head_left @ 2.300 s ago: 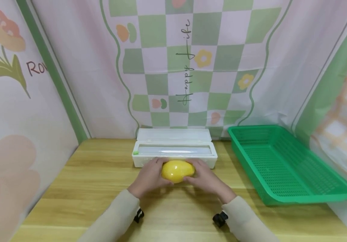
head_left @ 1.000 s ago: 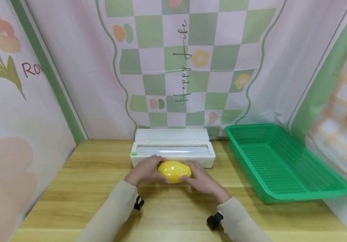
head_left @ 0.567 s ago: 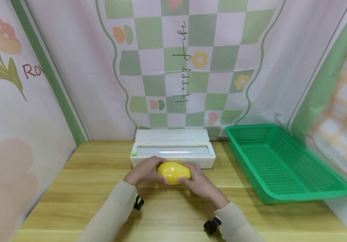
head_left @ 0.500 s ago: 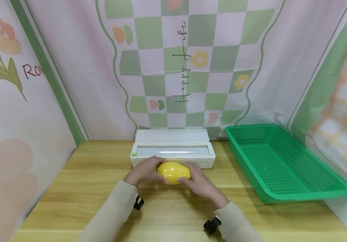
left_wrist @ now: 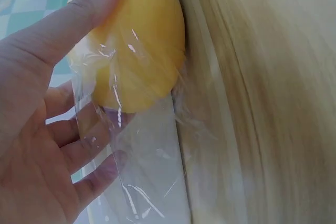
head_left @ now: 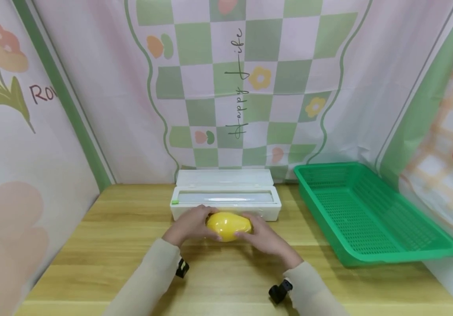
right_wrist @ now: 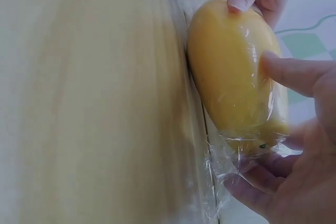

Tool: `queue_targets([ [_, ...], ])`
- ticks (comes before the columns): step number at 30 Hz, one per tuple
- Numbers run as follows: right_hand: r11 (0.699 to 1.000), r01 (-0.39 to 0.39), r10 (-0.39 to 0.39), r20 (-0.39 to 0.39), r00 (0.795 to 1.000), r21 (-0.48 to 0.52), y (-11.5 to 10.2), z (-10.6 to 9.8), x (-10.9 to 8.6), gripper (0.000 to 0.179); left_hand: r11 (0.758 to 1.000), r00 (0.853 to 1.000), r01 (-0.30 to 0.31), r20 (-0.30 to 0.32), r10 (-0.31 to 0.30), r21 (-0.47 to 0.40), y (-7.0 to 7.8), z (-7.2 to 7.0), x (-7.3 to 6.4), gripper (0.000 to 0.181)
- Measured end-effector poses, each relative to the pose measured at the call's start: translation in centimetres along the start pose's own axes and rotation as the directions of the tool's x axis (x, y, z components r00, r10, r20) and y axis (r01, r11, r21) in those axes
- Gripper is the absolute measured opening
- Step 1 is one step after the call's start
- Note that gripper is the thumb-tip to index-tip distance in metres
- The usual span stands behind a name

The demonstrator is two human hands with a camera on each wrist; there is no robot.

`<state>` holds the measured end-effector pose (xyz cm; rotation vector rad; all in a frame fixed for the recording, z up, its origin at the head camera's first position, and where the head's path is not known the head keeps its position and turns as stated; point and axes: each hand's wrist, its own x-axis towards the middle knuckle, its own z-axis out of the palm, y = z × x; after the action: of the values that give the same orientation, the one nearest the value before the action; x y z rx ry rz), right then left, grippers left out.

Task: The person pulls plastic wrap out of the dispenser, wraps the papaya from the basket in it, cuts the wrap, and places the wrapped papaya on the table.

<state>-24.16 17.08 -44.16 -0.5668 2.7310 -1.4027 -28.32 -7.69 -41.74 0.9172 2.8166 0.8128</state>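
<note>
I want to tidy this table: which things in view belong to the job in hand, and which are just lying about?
Seemingly in the job:
yellow fruit, held by left grip and right grip
clear film, around the fruit
white box, lid open, behind the fruit

Apparently just about:
green basket, to the right, untouched
patterned cloth, hanging behind the table

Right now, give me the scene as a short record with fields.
item: yellow fruit, held between both hands
grasp: left hand on the rounded end, right hand on the narrower end
wrap: clear film around the fruit, loose past both ends
container: white box behind the fruit, lid raised
basket: green, perforated, right of the box
surface: wooden table
</note>
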Motion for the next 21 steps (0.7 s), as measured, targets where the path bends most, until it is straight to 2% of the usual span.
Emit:
queue_targets([
  [4, 0.999, 0.034, -0.034, 0.037, 0.999, -0.001, 0.1, -0.5, 0.2, 0.054, 1.0, 1.0, -0.001, 0.002, 0.001, -0.017, -0.2, 0.1, 0.2, 0.069],
  [9, 1.0, 0.014, -0.015, 0.085, 0.996, 0.009, 0.4, -1.1, 0.7, 0.056, 0.999, 1.0, -0.026, 0.006, 0.026, -0.023, -0.4, -0.1, 0.5, 0.064],
  [17, 0.998, 0.028, -0.036, 0.165, 0.986, 0.054, 0.8, -1.6, 1.2, 0.041, 0.991, 0.998, 0.004, 0.065, 0.005, -0.135, -0.7, -0.1, 0.6, 0.058],
  [21, 0.997, -0.032, 0.017, 0.2, 0.98, 0.07, 1.2, -1.8, 1.0, 0.044, 0.989, 0.997, 0.016, 0.081, -0.004, -0.146, -0.5, -0.1, 0.7, 0.055],
])
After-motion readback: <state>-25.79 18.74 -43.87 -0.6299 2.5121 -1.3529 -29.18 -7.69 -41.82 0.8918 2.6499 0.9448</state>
